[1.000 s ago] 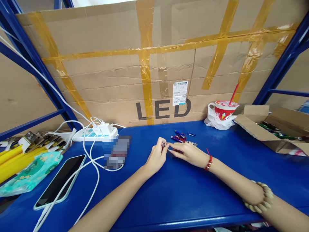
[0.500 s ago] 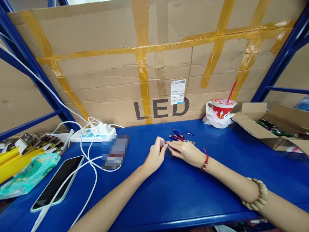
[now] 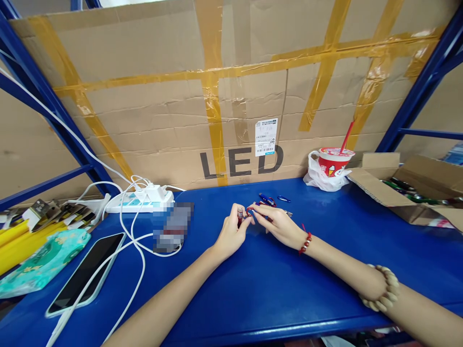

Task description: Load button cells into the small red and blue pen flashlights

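Fingers of the left hand (image 3: 231, 234) clamp a red cylinder (image 3: 240, 217) upright, seemingly to steady it; those of the right hand (image 3: 281, 225) pinch a red carabiner (image 3: 249, 210) beside it. Toward the tabletop's (image 3: 307, 282) back edge lies a blue carabiner (image 3: 284, 198), probably kept within reach.

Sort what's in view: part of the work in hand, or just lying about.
In the work:
red tube, in the left hand
red loop, at the right hand
blue pieces nearby, probably

Lying about:
phone
power strip
cup
green packet

What look like clips (image 3: 266, 199) lie behind the hands (image 3: 281, 228), between phone (image 3: 86, 273) and carton (image 3: 385, 196).
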`<state>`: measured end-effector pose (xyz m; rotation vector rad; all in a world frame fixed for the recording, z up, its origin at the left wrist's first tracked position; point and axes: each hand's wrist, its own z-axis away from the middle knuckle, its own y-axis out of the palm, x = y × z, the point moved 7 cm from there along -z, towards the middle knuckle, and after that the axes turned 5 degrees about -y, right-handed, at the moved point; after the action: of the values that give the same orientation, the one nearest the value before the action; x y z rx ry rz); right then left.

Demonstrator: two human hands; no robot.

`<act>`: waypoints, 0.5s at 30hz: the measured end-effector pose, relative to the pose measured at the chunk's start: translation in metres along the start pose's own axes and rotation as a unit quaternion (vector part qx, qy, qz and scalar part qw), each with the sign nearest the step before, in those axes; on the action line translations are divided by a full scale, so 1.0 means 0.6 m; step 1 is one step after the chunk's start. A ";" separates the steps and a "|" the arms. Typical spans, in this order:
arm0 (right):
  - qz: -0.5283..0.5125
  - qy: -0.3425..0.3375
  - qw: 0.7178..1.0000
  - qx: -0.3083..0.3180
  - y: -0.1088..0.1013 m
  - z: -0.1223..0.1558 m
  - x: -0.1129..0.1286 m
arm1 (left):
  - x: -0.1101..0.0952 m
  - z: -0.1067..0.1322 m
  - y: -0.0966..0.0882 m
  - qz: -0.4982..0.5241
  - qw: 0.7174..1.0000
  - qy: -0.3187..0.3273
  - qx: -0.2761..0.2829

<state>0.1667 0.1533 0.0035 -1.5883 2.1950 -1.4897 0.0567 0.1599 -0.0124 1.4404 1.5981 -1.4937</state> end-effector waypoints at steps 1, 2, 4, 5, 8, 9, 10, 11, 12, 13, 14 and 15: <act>-0.007 0.001 1.000 0.000 0.001 0.000 0.002 | 0.001 0.000 0.001 0.000 1.000 -0.003 0.002; -0.011 0.000 1.000 0.000 0.002 -0.001 0.003 | 0.002 0.000 0.002 0.001 1.000 -0.006 0.005; -0.016 0.001 1.000 0.000 0.004 -0.002 0.005 | 0.003 0.000 0.005 0.005 1.000 -0.009 0.015; -0.017 0.003 1.000 -0.001 0.004 -0.003 0.005 | 0.004 0.001 0.007 0.005 1.000 -0.010 0.020; 0.001 0.013 1.000 -0.013 -0.001 -0.003 -0.002 | 0.006 0.000 0.008 0.003 1.000 -0.013 0.017; 0.019 0.020 1.000 -0.013 -0.003 -0.003 -0.007 | 0.006 0.000 0.006 0.004 1.000 -0.015 0.009; 0.043 0.032 0.999 -0.009 -0.004 -0.002 -0.013 | 0.006 0.000 0.003 0.009 1.000 -0.018 0.000; 0.073 0.049 0.996 0.001 -0.004 0.000 -0.020 | 0.006 -0.001 0.000 0.015 1.000 -0.021 -0.010; 0.105 0.068 0.992 0.020 -0.003 0.001 -0.027 | 0.005 -0.001 -0.003 0.021 0.999 -0.022 -0.019; 0.135 0.086 0.986 0.042 -0.001 0.003 -0.034 | 0.003 -0.002 -0.005 0.026 0.999 -0.023 -0.025; 0.161 0.100 0.980 0.062 0.000 0.005 -0.039 | 0.002 -0.002 -0.007 0.028 0.999 -0.023 -0.031; 0.180 0.105 0.975 0.078 0.001 0.006 -0.041 | 0.000 -0.002 -0.009 0.030 0.999 -0.023 -0.036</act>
<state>0.1800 0.1695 -0.0103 -0.9594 2.2469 -1.7219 0.0519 0.1619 -0.0101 1.3907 1.5526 -1.4107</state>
